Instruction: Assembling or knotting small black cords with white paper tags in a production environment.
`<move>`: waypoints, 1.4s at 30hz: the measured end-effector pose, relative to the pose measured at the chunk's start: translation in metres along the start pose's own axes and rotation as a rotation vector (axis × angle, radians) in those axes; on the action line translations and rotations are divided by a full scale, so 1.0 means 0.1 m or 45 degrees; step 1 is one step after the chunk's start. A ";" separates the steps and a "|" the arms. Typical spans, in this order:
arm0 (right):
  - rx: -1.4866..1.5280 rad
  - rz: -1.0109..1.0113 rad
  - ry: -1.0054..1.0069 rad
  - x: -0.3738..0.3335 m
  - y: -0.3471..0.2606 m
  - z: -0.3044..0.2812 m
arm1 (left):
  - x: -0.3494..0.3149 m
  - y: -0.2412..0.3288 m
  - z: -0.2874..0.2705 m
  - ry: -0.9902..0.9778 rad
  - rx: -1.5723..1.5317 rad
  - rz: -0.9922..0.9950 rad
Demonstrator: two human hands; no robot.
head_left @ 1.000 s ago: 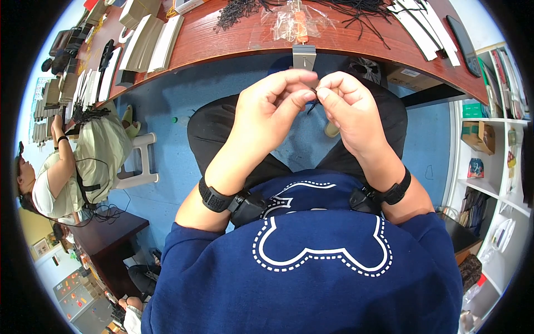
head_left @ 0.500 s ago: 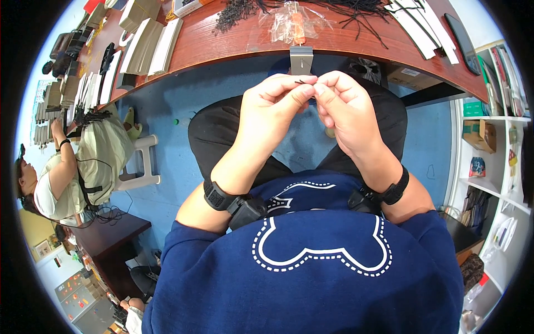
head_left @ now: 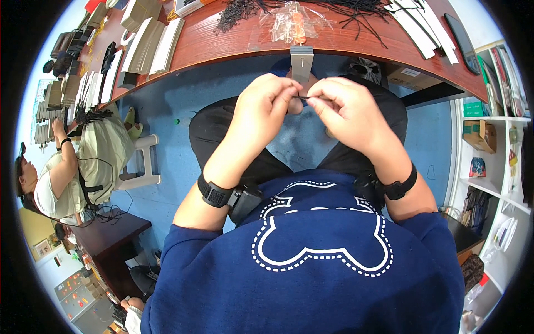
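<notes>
A short length of thin black cord stretches between my two hands, over my lap and just in front of the table edge. My left hand pinches one end between thumb and fingers. At the other end, my right hand is closed with thumb against forefinger. Most of the cord is hidden by the fingers. Just beyond my hands, a grey block with a small pin on it is fixed at the table's edge.
On the red-brown table lie black cords, a clear plastic bag, white strips, a phone and stacks of card. Shelves stand at right. Another person works at left.
My hands have come slightly apart and a little nearer to me, drawing the black cord straight between them. More of the grey block now shows.
</notes>
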State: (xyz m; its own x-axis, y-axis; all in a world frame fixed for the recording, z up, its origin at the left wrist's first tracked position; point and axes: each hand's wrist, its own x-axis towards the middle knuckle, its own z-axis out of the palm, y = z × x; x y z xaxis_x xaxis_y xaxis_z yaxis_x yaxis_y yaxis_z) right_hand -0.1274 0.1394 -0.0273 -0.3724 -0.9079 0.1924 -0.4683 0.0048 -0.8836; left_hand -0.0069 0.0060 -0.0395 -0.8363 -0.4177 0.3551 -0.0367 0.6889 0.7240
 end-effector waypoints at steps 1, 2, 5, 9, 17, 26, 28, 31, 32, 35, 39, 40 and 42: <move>-0.361 -0.280 0.088 0.02 -0.01 -0.07 | 0.00 0.01 -0.04 -0.018 -0.004 -0.017; -0.375 -0.363 0.013 0.05 -0.02 -0.11 | 0.01 0.02 -0.08 -0.225 0.052 0.067; -0.004 -0.193 -0.214 0.11 0.01 -0.07 | 0.01 0.06 -0.13 -0.523 0.006 0.118; 0.843 0.154 -0.276 0.09 0.13 0.00 | 0.01 0.05 -0.19 -0.729 -0.584 -0.368; 0.591 -0.056 -0.176 0.00 0.16 0.02 | 0.02 -0.04 -0.26 -0.785 -0.952 -0.533; 0.853 0.065 -0.186 -0.04 0.20 0.14 | 0.01 -0.07 -0.20 -0.845 -0.907 -0.614; 1.114 0.284 -0.203 -0.04 0.22 0.12 | 0.00 -0.05 -0.18 -0.815 -0.964 -0.586; 1.366 0.530 -0.124 0.00 0.23 0.18 | 0.00 0.00 -0.14 -0.654 -1.096 -0.722; 0.866 0.269 0.056 0.01 0.22 0.21 | -0.01 0.03 -0.12 -0.521 -0.619 -0.560; 0.211 0.019 0.230 -0.01 0.17 0.19 | -0.03 0.07 -0.09 -0.281 -0.030 -0.288; -0.224 -0.327 0.246 -0.02 0.09 0.11 | -0.04 0.05 -0.09 -0.440 -0.608 -0.691; -0.274 -0.353 0.212 -0.02 0.08 0.09 | -0.04 0.05 -0.10 -0.467 -0.823 -0.810; -0.343 -0.401 0.217 -0.01 0.06 0.06 | -0.05 0.04 -0.11 -0.501 -0.907 -0.857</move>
State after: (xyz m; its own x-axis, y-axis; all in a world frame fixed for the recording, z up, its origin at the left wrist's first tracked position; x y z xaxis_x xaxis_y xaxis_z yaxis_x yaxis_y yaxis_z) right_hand -0.1252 0.1381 -0.0350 -0.2945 -0.8007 0.5216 -0.7633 -0.1313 -0.6325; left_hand 0.0031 0.0042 -0.0316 -0.8860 -0.2750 -0.3733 -0.3360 -0.1738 0.9257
